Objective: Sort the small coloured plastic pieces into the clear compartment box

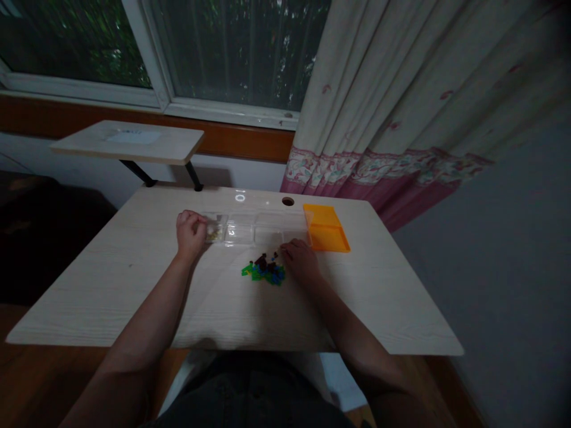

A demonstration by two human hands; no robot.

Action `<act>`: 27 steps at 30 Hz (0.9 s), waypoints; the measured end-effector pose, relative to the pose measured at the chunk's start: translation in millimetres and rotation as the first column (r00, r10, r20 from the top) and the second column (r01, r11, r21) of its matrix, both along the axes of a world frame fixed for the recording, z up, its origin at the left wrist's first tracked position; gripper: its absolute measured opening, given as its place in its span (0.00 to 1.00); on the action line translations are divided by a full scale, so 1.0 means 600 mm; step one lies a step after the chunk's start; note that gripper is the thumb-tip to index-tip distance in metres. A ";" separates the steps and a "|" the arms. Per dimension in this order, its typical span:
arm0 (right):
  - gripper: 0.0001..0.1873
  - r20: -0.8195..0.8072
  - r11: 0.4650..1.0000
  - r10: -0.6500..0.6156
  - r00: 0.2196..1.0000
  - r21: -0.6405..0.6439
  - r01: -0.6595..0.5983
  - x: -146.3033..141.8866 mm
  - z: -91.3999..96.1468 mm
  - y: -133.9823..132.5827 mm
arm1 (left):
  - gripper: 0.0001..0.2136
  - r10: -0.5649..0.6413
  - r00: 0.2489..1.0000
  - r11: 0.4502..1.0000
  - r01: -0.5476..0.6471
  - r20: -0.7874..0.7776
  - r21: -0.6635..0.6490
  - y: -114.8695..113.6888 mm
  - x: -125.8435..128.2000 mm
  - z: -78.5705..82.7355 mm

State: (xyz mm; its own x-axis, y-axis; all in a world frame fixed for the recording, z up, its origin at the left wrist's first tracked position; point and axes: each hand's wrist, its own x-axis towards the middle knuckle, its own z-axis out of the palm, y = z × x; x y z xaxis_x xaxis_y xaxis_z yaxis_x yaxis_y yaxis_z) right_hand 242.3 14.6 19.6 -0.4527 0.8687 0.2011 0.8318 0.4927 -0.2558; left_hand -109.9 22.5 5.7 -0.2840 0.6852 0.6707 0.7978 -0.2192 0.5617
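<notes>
My left hand [190,232] rests on the pale wooden table [134,279] with its fingers curled against the left end of a clear plastic compartment box [250,229]. The leftmost compartment holds small yellowish pieces [215,233]. My right hand [301,260] lies just right of a small heap of green, blue and dark pieces [264,269], its fingertips pinched at the heap's edge. What the fingers hold, if anything, is too small to make out. The orange lid [326,235] lies open at the box's right end.
A small raised shelf [129,141] stands beyond the table's far left corner under a window. A curtain [401,107] hangs at the right. A round cable hole [288,201] sits near the table's far edge.
</notes>
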 end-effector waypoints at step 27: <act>0.11 -0.113 1.000 -0.017 0.993 -0.010 0.016 -0.012 0.003 -0.006 | 0.06 -0.253 0.941 0.967 0.251 -0.226 -0.039 -0.030 0.071 0.031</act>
State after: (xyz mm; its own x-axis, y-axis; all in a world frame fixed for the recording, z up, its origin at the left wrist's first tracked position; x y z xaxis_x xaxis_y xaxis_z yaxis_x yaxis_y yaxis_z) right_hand 235.1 11.2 21.1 -0.4127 0.8779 0.2427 0.8054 0.4762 -0.3531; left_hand -67.4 4.5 24.2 0.0578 0.7216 0.6899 0.8237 -0.4249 0.3754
